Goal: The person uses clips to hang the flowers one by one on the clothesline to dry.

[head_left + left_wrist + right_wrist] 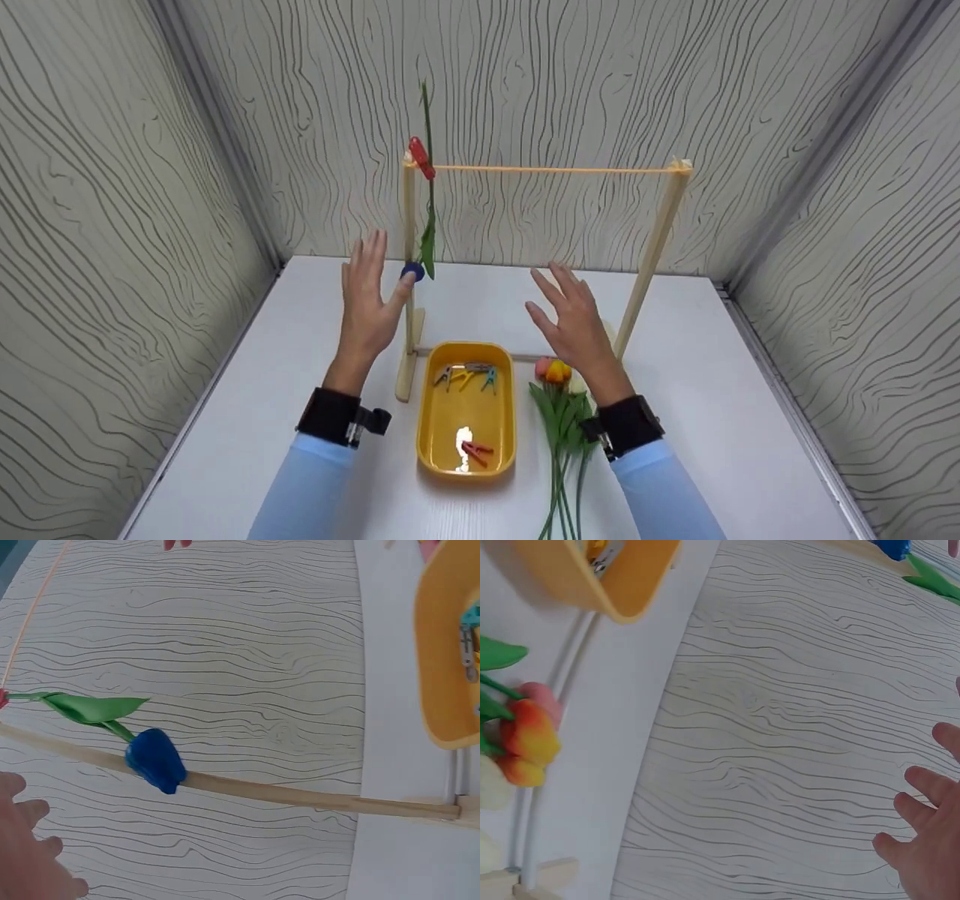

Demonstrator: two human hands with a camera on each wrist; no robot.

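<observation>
A blue tulip (156, 760) hangs head down from the orange string (555, 169), its green stem clipped there by a red clothespin (421, 157). My left hand (369, 300) is raised beside the flower, fingers spread and holding nothing; in the head view the thumb tip overlaps the blue bloom. To the right, my right hand (576, 322) is held up with its fingers apart and nothing in them. Below it lies a bunch of tulips (559, 405), with pink, orange-yellow and white heads and long green stems.
A yellow tray (450, 435) stands between my arms, holding several coloured clothespins (476, 375) at its far end and a red clothespin (477, 451) near the front. Wooden posts (654, 255) carry the string. Patterned panels (540, 90) enclose the white table (240, 420).
</observation>
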